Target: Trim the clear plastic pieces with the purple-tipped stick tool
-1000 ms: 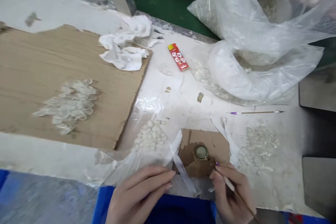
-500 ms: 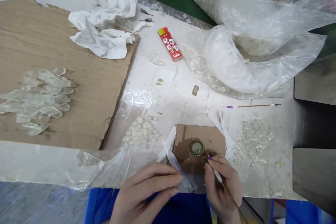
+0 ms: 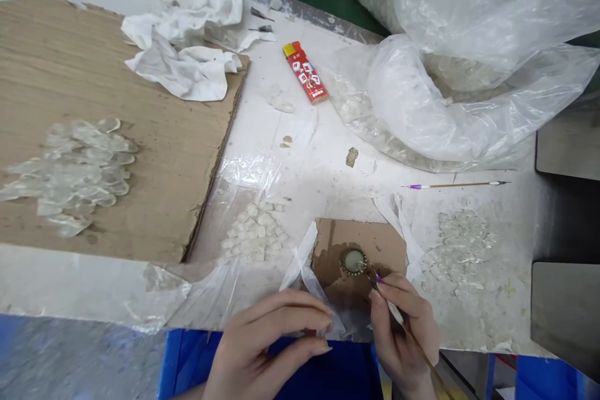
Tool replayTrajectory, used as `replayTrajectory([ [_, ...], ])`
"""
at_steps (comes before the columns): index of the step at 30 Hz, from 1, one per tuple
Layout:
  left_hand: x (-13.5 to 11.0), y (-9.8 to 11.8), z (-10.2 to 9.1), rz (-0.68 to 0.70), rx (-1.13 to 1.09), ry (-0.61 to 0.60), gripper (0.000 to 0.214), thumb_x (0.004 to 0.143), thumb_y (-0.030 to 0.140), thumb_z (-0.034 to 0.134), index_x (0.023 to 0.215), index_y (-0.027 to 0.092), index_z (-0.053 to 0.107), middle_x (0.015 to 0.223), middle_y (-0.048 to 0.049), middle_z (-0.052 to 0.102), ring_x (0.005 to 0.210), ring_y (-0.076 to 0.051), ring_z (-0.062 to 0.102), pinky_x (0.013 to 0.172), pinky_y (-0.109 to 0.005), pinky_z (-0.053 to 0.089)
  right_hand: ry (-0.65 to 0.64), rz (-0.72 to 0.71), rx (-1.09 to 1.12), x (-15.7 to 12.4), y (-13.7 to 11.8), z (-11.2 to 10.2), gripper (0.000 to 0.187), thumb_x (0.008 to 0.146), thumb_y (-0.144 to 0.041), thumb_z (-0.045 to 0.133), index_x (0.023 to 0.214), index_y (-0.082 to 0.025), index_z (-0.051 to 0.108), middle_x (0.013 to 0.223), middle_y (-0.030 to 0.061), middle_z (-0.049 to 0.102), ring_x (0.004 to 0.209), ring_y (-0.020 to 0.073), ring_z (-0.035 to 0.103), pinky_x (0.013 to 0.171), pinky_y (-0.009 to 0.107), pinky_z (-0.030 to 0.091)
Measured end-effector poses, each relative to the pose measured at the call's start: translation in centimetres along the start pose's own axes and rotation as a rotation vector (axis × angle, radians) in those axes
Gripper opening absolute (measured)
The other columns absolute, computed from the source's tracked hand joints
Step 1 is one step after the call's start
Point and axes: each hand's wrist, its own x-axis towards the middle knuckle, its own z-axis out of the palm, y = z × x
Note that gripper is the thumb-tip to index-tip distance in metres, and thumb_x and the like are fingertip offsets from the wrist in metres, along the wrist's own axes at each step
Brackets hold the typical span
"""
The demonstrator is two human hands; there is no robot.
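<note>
In the head view my right hand [image 3: 407,325] pinches a thin brown stick tool [image 3: 396,312] with a white collar and a dark tip. A small purple piece [image 3: 379,278] shows at the same fingertips. The tip reaches the lower right edge of a round disc [image 3: 354,261] with a pale centre and beaded dark rim. This disc lies on a small, damp-stained cardboard piece [image 3: 360,234]. My left hand [image 3: 276,337] hovers left of the cardboard, fingers curled toward the thumb. Something small and translucent seems to sit at its fingertips; I cannot make it out.
White chips [image 3: 255,231] lie left of the small cardboard, clear pieces [image 3: 464,244] right. A similar stick [image 3: 459,185], a red lighter [image 3: 304,73] and plastic bags [image 3: 431,112] lie behind. Large cardboard [image 3: 154,156] at left carries clear oval pieces [image 3: 79,169] and crumpled tissue [image 3: 187,69].
The view has shifted slightly. My left thumb and fingers have parted a little. My right hand keeps the stick tool at the disc's edge.
</note>
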Motion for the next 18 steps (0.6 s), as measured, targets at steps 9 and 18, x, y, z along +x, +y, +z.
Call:
replayTrajectory([
  [9, -0.1, -0.1, 0.2, -0.053, -0.049, 0.019, 0.03, 0.094, 0.004, 0.079, 0.112, 0.027, 0.086, 0.102, -0.0006, 0.088, 0.085, -0.013, 0.084, 0.079, -0.011, 0.066, 0.152, 0.095, 0.176, -0.8, -0.2, -0.4, 0.021, 0.099, -0.004, 0.07, 0.116, -0.016, 0.073, 0.087, 0.004, 0.076, 0.083, 0.0195, 0.078, 0.073, 0.03, 0.064],
  [18, 0.2, 0.2, 0.4, -0.005, -0.037, 0.06, 0.019, 0.092, 0.007, 0.083, 0.102, 0.023, 0.086, 0.093, -0.0035, 0.089, 0.075, -0.017, 0.086, 0.072, -0.016, 0.069, 0.1, 0.114, 0.365, -0.8, -1.8, -0.1, 0.017, 0.106, -0.007, 0.059, 0.118, -0.015, 0.068, 0.084, 0.0046, 0.071, 0.067, 0.0175, 0.07, 0.059, 0.031, 0.059],
])
